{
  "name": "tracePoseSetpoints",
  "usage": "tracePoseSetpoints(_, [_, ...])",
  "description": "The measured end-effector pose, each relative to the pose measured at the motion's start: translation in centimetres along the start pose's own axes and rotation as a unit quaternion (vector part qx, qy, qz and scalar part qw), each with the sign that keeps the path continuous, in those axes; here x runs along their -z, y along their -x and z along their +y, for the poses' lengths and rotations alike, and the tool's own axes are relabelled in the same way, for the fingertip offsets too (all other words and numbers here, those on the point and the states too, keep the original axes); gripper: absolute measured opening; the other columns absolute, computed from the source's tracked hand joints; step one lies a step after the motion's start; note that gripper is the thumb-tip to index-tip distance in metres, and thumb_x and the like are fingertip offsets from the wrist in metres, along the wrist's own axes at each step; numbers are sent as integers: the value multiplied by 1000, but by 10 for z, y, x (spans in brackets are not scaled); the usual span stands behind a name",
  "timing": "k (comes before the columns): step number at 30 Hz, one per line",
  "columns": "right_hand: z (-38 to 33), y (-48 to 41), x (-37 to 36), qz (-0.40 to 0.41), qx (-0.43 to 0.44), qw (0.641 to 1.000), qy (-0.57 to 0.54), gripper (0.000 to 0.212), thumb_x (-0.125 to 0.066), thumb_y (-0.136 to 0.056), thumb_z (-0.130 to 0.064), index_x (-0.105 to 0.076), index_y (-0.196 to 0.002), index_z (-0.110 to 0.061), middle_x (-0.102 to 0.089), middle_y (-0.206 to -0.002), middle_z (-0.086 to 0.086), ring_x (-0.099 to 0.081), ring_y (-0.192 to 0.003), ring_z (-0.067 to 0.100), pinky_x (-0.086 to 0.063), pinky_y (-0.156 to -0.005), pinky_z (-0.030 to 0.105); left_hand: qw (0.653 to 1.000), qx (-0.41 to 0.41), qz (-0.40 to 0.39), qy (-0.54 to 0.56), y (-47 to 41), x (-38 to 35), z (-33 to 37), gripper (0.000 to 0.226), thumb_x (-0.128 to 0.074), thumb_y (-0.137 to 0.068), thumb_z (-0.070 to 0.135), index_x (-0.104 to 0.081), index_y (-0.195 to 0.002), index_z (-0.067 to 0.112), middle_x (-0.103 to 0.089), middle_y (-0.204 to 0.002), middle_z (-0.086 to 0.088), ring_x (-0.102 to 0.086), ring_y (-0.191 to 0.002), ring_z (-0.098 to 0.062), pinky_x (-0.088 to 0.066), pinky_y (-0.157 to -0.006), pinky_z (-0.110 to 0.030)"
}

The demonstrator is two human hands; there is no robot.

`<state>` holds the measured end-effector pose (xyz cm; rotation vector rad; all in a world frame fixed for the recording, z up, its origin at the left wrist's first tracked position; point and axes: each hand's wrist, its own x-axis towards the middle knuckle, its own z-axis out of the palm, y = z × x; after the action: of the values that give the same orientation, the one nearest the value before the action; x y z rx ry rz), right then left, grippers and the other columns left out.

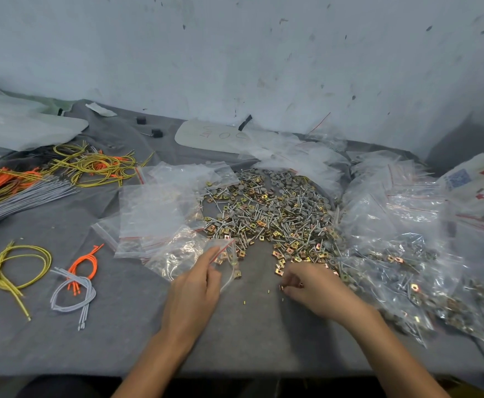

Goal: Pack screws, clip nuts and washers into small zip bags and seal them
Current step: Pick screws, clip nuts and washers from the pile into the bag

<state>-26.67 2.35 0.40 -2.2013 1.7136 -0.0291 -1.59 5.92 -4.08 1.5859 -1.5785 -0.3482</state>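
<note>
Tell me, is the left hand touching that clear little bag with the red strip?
Touching. In the head view the left hand pinches the open mouth of the zip bag, its fingertips on the red strip.

Light: even, cool, fairly bright; diffuse, source unseen.
Shadows: faint, soft-edged, under right hand (312,288) just below hardware pile (272,214).
Glare: white sheen on filled bags (407,254) right of pile and zip bag (183,254) lower left of it.
Blur: right-hand fingers smeared; pile sharp.
Distortion: wide-angle; table (249,354) edge below pile bows, far corners soft.
</note>
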Motion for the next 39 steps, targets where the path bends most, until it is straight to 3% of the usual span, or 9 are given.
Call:
tracePoseSetpoints(2, [-1, -2, -2, 5, 2, 1000, -5, 9, -67, -91, -28, -59, -94, -33, -61, -86, -16, -60, -87, 8, -50, -80, 31, 1000, 1, -2, 7, 0, 1, 1, 48, -33, -88, 38, -39, -133, 54, -45, -55, 15, -46, -54, -11, -34, -54, -33])
tracePoseSetpoints(6, [-5, -1, -2, 36, 13, 998, -51, 9, -66, -93, -26, -57, -93, -29, -59, -85, -14, -55, -79, 2, -41, -65, 17, 1000, -3, -4, 9, 1, 3, 4, 47, -35, -89, 35, -40, -134, 50, -46, -57, 12, -50, -56, -12, -33, -54, -33])
tracePoseSetpoints(10, [-30, 4, -3, 80, 41, 972, -215, 18, -71, -89, -16, -63, -88, -32, -69, -84, -9, -63, -77, 2, -51, -74, 23, 1000, -7, -3, 8, 1, 2, 3, 46, -37, -90, 34, -43, -134, 47, -58, -67, 9, -54, -61, -18, -38, -55, -35])
tracePoseSetpoints(16, [-81, -6, -15, 124, 104, 941, -298, 12, -72, -87, -12, -68, -88, -24, -71, -80, -5, -65, -75, 7, -55, -74, 29, 1000, -20, -5, 13, 3, 2, 3, 47, -36, -90, 37, -47, -135, 42, -74, -92, 1, -65, -80, -27, -51, -66, -40])
tracePoseSetpoints(19, [-96, -15, -24, 147, 124, 952, -239, 6, -70, -85, -20, -68, -88, -24, -65, -79, -10, -62, -76, 10, -53, -75, 34, 1000, -11, -11, 12, 3, 2, 3, 48, -38, -91, 36, -55, -136, 36, -75, -108, -2, -66, -95, -33, -53, -75, -42])
tracePoseSetpoints(23, [-96, -20, -32, 175, 121, 968, -131, 13, -72, -85, -36, -67, -95, -29, -45, -77, -16, -56, -79, 11, -43, -71, 31, 1000, -5, -12, 17, 3, 4, 6, 49, -41, -91, 33, -57, -137, 31, -74, -112, -2, -66, -99, -33, -53, -78, -42])
tracePoseSetpoints(28, [-66, -16, -21, 217, 79, 943, -239, 9, -73, -89, -33, -67, -83, -29, -60, -74, -14, -56, -69, 2, -41, -63, 17, 1000, -4, -14, 17, 3, 5, 8, 49, -41, -89, 30, -57, -136, 32, -74, -93, -3, -66, -83, -33, -52, -72, -44])
tracePoseSetpoints(32, [-25, -15, -13, 256, -16, 959, -118, 7, -69, -91, -27, -64, -87, -29, -55, -83, -17, -55, -75, 6, -44, -68, 30, 1000, 1, -4, 16, 4, 5, 10, 46, -45, -91, 24, -59, -134, 30, -70, -78, -3, -61, -70, -29, -50, -63, -42])
tracePoseSetpoints(39, [-7, -15, -16, 125, -44, 991, -16, 17, -65, -92, -45, -56, -87, -32, -55, -91, -13, -56, -92, 15, -49, -78, 35, 1000, -2, -8, 12, 5, 6, 12, 44, -55, -94, 12, -59, -133, 32, -66, -72, 0, -57, -62, -23, -43, -58, -38])
